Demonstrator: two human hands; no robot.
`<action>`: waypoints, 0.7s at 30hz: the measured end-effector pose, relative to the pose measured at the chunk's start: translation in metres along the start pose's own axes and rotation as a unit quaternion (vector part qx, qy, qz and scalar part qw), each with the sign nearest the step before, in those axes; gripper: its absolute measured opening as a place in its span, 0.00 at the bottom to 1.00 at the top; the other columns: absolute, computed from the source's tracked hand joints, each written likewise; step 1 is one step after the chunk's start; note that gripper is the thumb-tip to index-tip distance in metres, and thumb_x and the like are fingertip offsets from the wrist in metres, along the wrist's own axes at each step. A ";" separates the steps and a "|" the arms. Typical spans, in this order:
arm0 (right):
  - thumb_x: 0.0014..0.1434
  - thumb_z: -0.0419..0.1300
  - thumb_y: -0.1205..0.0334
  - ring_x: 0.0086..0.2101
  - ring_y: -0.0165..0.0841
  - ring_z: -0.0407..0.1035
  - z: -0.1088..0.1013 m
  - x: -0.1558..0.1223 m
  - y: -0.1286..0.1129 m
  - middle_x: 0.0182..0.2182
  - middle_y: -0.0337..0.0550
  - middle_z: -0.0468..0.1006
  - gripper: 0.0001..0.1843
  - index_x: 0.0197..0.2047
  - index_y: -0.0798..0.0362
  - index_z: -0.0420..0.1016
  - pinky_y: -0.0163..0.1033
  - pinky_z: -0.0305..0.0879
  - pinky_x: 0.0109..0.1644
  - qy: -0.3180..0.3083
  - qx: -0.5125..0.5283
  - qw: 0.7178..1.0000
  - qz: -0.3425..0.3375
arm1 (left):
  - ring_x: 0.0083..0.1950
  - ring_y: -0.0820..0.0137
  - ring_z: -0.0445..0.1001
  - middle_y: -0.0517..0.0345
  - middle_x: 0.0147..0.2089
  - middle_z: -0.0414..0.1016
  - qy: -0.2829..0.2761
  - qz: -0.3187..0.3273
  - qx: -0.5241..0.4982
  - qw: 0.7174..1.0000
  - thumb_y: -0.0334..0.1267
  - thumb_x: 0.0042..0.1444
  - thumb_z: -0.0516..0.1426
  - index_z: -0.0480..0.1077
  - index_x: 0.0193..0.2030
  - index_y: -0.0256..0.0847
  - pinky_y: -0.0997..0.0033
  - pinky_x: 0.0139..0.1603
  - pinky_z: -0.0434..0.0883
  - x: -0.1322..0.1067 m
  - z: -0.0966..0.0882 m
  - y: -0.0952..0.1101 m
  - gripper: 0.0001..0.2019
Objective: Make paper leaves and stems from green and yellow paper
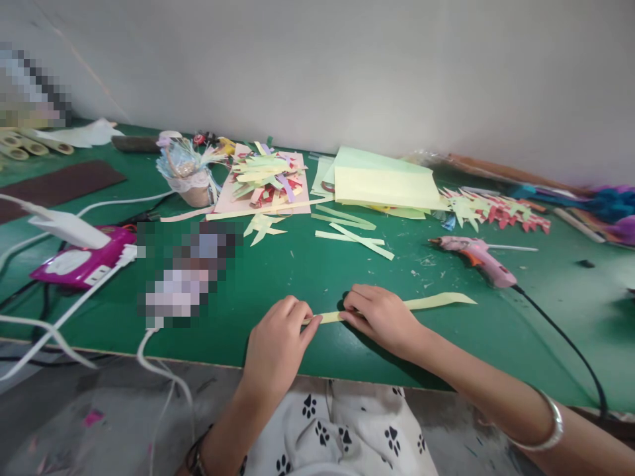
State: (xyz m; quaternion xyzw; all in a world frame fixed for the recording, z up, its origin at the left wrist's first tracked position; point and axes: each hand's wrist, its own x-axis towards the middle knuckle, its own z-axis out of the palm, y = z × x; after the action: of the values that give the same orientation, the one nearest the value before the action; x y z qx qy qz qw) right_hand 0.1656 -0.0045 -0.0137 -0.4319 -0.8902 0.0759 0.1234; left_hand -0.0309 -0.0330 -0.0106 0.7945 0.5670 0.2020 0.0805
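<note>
A pale yellow paper strip [439, 301] runs across the green tabletop near its front edge. My left hand [280, 334] pinches its left end between thumb and curled fingers. A short way along, my right hand [380, 317] grips the same strip with thumb and fingers. Between the hands a short flat stretch shows, and the strip's wavy free end points right, past my right wrist. Beyond the hands lie several loose light green paper strips [354, 238]. Right of them a pink glue gun [476, 254] rests on its side, its nozzle pointing left.
Pale yellow and green paper sheets [381, 185] lie at the back. Cut paper pieces are heaped on a pink sheet [300, 198], beside a decorated pot [193, 192]. At left are a purple power strip [84, 258], white cables and a blurred phone-like object [191, 277]. Red-green paper cutouts [510, 211] lie at right.
</note>
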 end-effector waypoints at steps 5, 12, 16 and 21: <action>0.60 0.52 0.59 0.27 0.28 0.61 -0.001 0.002 -0.001 0.25 0.38 0.67 0.11 0.28 0.54 0.64 0.33 0.51 0.30 -0.020 -0.006 1.000 0.009 | 0.31 0.73 0.67 0.62 0.28 0.68 0.010 -0.001 0.024 1.000 0.36 0.57 0.53 0.63 0.26 0.40 0.77 0.24 0.55 -0.001 -0.001 0.001 0.08; 0.61 0.52 0.59 0.26 0.27 0.60 -0.005 0.005 -0.003 0.25 0.38 0.67 0.11 0.28 0.54 0.66 0.34 0.49 0.29 -0.042 -0.055 0.998 0.008 | 0.28 0.74 0.66 0.63 0.28 0.68 -0.009 -0.004 0.033 0.999 0.37 0.58 0.53 0.64 0.27 0.40 0.76 0.24 0.54 -0.001 -0.001 0.000 0.08; 0.61 0.51 0.57 0.25 0.27 0.60 -0.007 0.006 -0.002 0.25 0.38 0.68 0.13 0.28 0.54 0.65 0.34 0.48 0.29 -0.051 -0.064 0.997 0.011 | 0.28 0.74 0.66 0.63 0.28 0.68 -0.019 -0.009 0.047 0.999 0.37 0.57 0.53 0.65 0.28 0.40 0.75 0.24 0.53 -0.001 -0.003 0.000 0.07; 0.61 0.51 0.57 0.25 0.27 0.60 -0.008 0.007 -0.002 0.25 0.38 0.67 0.13 0.28 0.54 0.65 0.34 0.47 0.29 -0.063 -0.057 0.996 0.014 | 0.29 0.74 0.68 0.63 0.30 0.70 -0.034 -0.015 0.059 0.998 0.36 0.58 0.52 0.66 0.33 0.42 0.76 0.24 0.55 -0.001 -0.007 -0.001 0.04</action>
State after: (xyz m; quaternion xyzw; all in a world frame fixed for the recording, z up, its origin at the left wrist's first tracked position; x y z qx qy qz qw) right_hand 0.1621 0.0002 -0.0047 -0.4452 -0.8928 0.0538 0.0415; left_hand -0.0346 -0.0345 -0.0052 0.7958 0.5865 0.1395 0.0560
